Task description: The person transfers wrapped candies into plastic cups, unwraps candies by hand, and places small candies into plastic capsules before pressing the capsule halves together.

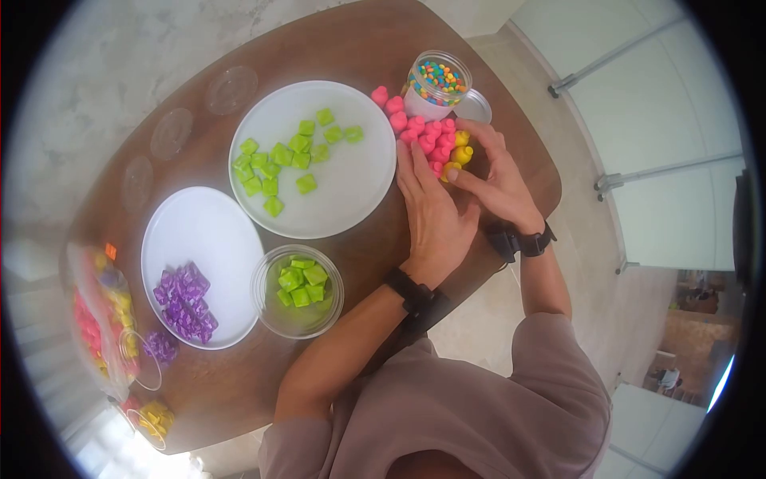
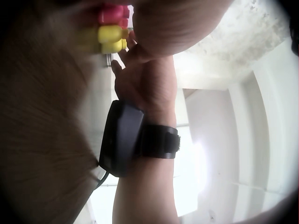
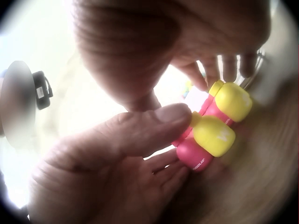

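Observation:
A tight cluster of small pink bottles (image 1: 428,140) and yellow bottles (image 3: 232,101) stands near the table's right corner, between my two hands. My left hand (image 1: 435,227) lies along the cluster's near-left side, straight fingers right at the pink bottles. The right hand (image 1: 503,176) cups the right side; its fingers reach past the yellow bottles and its thumb tip meets the nearest one. In the right wrist view, the left thumb (image 3: 173,116) overlaps a yellow bottle and hides the right thumb's tip. From the left wrist view, the right hand (image 2: 145,84) shows relaxed fingers beside yellow caps.
Behind the bottles stands a jar of colourful candies (image 1: 439,80), a lid (image 1: 475,108) next to it. Left are a plate (image 1: 351,199) of green-wrapped pieces, a plate (image 1: 187,215) of purple ones, a glass bowl (image 1: 337,307) with green pieces, and a bag (image 1: 104,319).

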### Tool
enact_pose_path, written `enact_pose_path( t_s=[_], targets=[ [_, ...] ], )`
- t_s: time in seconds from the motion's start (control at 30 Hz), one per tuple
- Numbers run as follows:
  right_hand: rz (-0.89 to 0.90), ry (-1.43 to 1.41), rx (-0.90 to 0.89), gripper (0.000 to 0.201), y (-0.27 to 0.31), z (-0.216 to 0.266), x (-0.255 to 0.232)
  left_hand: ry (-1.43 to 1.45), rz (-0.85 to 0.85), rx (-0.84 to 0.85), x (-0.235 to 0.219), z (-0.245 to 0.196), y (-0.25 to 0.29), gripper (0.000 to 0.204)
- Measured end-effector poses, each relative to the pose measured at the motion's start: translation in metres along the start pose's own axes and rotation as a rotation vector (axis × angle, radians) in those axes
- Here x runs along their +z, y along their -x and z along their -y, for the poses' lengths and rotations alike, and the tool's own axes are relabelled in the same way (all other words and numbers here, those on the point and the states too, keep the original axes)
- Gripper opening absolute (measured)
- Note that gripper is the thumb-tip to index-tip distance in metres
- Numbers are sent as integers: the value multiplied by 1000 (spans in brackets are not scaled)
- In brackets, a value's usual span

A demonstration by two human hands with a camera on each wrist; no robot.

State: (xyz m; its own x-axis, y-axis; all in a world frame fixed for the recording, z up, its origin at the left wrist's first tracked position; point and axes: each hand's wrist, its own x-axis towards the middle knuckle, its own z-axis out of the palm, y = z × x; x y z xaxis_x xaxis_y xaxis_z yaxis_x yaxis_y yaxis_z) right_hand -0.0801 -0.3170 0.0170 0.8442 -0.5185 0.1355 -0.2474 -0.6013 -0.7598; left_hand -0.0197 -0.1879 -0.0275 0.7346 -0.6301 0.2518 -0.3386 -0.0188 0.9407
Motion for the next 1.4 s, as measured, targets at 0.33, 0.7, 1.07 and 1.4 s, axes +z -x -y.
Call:
enact_pose_path(
  t_s=[0.33,0.7,1.07,1.4],
  targets=[
    [34,263,-503,58,-68,62,-31,-67,-4,43,-2,-4,-1,109],
    [885,1004,-302,26,-155,102,16,-76,-44,104,0,2,1,107],
    [901,1029,-341,18,-151,91,22,-86,-34,94,-5,0,6,108],
    [859,925,-550,15,-105,88,1,-81,-23,100,-7,-3,10,115]
  ],
)
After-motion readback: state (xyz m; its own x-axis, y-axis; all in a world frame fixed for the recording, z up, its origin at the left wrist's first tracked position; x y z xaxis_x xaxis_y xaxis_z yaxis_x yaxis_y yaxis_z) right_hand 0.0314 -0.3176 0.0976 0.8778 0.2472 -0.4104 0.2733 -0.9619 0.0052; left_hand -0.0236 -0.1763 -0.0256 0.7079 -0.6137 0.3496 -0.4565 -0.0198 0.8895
